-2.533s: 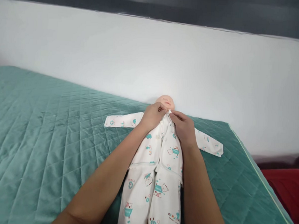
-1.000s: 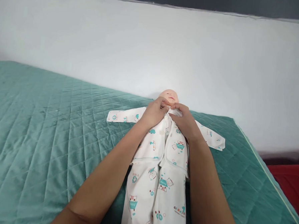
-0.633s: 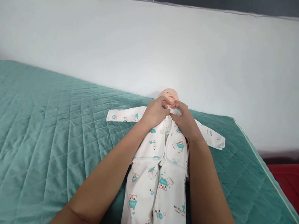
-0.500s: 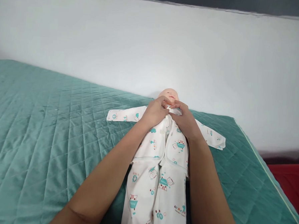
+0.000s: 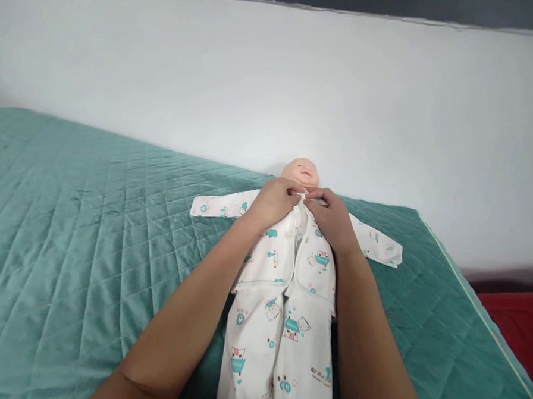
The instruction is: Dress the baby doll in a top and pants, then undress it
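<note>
A baby doll [image 5: 300, 171] lies on its back, its head near the wall. It wears a white printed jacket [image 5: 319, 262] with pale trim, sleeves spread to both sides, and matching printed trousers [image 5: 252, 347]. At the collar, my left hand [image 5: 279, 199] pinches one front edge of the jacket. Opposite it, my right hand [image 5: 330, 215] pinches the other edge just below the doll's chin. The two edges meet between my fingertips; any fastener there is too small to make out. Lower down, the jacket front hangs slightly parted.
The doll rests on a green quilted bedcover [image 5: 103, 244] that reaches the white wall [image 5: 210, 77]. A pale-edged border of the cover runs down the right side. Beyond it stands a red object [image 5: 510, 319], partly out of view.
Both hands have lowered slightly from the doll's chin to the collar, and the fingers have drawn in. More of the doll's chin and neck now shows.
</note>
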The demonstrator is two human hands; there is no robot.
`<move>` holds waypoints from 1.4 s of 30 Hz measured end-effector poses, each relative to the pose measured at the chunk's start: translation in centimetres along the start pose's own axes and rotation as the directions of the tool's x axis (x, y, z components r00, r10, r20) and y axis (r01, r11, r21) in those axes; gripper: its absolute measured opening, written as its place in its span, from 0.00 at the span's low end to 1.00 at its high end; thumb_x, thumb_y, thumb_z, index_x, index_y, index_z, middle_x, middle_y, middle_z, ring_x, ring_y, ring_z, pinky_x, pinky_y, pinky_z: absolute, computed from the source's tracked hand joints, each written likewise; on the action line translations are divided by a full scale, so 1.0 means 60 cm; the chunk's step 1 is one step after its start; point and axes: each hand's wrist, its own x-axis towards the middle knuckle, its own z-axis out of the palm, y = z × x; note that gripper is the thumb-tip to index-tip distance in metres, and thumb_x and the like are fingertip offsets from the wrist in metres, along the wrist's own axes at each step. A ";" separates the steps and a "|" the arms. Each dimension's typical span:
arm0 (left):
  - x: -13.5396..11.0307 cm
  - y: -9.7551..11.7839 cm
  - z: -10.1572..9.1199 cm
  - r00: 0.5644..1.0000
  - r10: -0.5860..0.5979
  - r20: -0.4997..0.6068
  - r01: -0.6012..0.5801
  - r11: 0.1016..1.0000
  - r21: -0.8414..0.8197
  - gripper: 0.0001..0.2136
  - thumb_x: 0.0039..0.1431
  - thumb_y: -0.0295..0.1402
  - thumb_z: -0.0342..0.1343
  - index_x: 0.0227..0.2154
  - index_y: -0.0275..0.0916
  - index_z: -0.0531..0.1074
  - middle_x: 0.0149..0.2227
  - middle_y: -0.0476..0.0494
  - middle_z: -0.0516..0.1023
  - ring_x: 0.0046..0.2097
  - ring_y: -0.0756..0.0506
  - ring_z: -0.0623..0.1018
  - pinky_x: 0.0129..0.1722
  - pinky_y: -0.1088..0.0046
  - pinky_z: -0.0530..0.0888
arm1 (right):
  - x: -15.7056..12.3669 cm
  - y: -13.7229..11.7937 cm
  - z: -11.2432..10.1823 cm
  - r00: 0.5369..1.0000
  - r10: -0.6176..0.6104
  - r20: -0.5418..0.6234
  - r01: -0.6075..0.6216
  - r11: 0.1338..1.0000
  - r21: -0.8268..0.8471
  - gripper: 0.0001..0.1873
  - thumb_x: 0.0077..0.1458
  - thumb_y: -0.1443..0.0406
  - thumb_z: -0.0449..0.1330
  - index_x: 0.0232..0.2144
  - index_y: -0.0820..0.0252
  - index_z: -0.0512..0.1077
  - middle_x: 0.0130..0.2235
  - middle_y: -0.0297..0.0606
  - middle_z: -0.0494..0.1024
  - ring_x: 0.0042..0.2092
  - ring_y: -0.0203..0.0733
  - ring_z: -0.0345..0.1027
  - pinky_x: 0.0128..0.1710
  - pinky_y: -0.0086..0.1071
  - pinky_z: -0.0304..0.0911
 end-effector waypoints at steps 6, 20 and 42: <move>-0.003 0.000 -0.008 0.998 0.061 0.033 -0.063 0.996 0.058 0.11 0.61 0.25 0.55 0.38 0.39 0.83 0.42 0.43 0.82 0.44 0.44 0.78 0.49 0.70 0.73 | -0.004 -0.005 0.005 0.996 -0.035 -0.083 0.036 0.999 0.013 0.06 0.49 0.64 0.60 0.30 0.56 0.77 0.47 0.38 0.81 0.47 0.46 0.73 0.54 0.43 0.63; -0.005 -0.023 0.006 0.978 0.207 -0.004 -0.203 0.963 0.177 0.17 0.65 0.25 0.49 0.47 0.43 0.81 0.44 0.41 0.74 0.48 0.45 0.76 0.55 0.68 0.72 | -0.009 -0.001 0.006 0.985 -0.115 -0.125 0.116 0.993 -0.001 0.10 0.51 0.66 0.55 0.33 0.55 0.77 0.45 0.36 0.82 0.47 0.45 0.73 0.54 0.42 0.63; -0.004 -0.023 0.007 0.977 0.200 0.069 -0.211 0.947 0.244 0.17 0.68 0.25 0.43 0.48 0.34 0.77 0.42 0.39 0.71 0.47 0.43 0.75 0.54 0.65 0.69 | -0.009 -0.002 0.005 0.988 -0.153 0.001 0.153 0.988 0.024 0.16 0.50 0.67 0.52 0.34 0.53 0.80 0.49 0.34 0.82 0.55 0.47 0.71 0.61 0.45 0.58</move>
